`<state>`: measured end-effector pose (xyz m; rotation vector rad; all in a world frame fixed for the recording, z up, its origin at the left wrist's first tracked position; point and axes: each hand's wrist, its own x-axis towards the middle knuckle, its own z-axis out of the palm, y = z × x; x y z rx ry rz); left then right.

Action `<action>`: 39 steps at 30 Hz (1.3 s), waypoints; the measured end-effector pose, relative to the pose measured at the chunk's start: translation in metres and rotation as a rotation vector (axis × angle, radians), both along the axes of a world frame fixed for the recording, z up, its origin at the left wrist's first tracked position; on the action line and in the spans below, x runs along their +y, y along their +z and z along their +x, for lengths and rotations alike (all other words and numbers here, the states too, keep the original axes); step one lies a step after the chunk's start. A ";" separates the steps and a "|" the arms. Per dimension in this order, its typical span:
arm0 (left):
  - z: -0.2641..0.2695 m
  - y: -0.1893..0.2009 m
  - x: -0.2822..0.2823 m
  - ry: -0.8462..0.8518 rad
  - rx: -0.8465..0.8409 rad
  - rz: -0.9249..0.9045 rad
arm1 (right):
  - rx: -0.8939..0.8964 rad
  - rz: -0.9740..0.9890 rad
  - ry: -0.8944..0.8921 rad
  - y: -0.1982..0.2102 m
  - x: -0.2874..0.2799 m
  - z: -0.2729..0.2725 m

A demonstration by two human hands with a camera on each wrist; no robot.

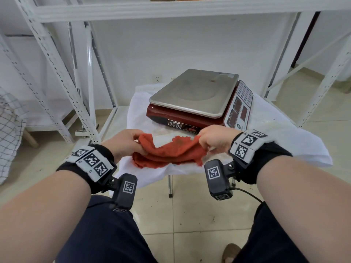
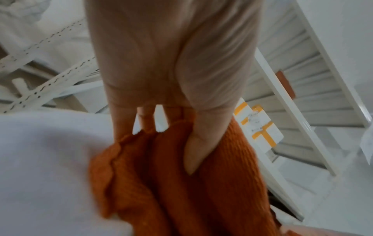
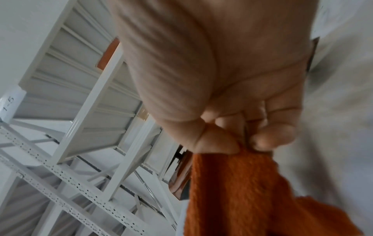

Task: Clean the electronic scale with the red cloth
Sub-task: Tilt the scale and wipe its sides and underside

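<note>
The electronic scale [image 1: 197,97], dark red with a steel weighing pan and a keypad on its right side, stands on a small table draped in white fabric [image 1: 281,130]. In front of it hangs the red cloth [image 1: 171,154], stretched between both hands with its lower part resting on the fabric. My left hand [image 1: 125,143] grips the cloth's left end [image 2: 181,183], thumb pressed over it. My right hand [image 1: 214,139] pinches the right end [image 3: 242,183] between thumb and fingers. Both hands are just short of the scale's near side.
A white metal shelving rack [image 1: 171,10] rises behind and over the table, with slotted uprights [image 1: 57,73] at left and right. A checked fabric [image 1: 9,130] lies at far left. My dark-trousered legs [image 1: 106,234] are below, over a tiled floor [image 1: 190,215].
</note>
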<state>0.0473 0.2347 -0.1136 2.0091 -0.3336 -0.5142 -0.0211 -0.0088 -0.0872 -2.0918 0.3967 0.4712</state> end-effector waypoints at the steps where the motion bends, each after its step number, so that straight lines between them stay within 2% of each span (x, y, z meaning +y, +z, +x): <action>1: -0.001 0.002 0.002 -0.028 0.021 0.050 | 0.062 -0.051 0.033 -0.002 0.001 0.001; 3: -0.002 0.006 0.004 -0.073 0.066 0.117 | 0.150 -0.098 0.097 -0.006 0.002 0.003; 6: -0.004 0.015 0.007 -0.083 0.145 0.126 | 0.247 -0.030 0.131 -0.005 0.003 0.003; 9: -0.004 0.017 0.009 -0.004 0.158 0.132 | 0.223 0.025 -0.011 -0.004 0.001 0.002; 11: -0.005 0.016 0.007 0.054 0.121 0.151 | 0.177 -0.006 -0.062 -0.007 0.000 0.005; 15: -0.007 0.016 0.003 0.087 0.015 0.193 | 0.146 -0.016 -0.044 -0.014 0.008 0.012; 18: -0.007 0.019 0.004 0.096 0.000 0.210 | 0.149 0.023 -0.041 -0.011 0.012 0.010; 21: -0.008 0.023 0.006 0.098 0.093 0.220 | 0.165 0.059 -0.064 -0.007 0.014 0.008; 23: -0.009 0.026 0.006 0.064 0.160 0.264 | 0.135 0.017 -0.077 -0.009 0.014 0.012; 27: -0.015 0.033 0.004 0.031 0.203 0.358 | 0.042 -0.029 -0.114 -0.009 0.022 0.017; 31: -0.017 0.033 0.004 0.106 0.226 0.317 | 0.020 -0.086 -0.082 -0.012 0.031 0.023; 34: -0.012 0.027 0.007 0.211 0.157 0.314 | -0.009 -0.104 -0.073 -0.015 0.037 0.029; 39: -0.004 0.019 0.009 0.238 0.057 0.350 | -0.020 -0.102 -0.042 -0.019 0.042 0.036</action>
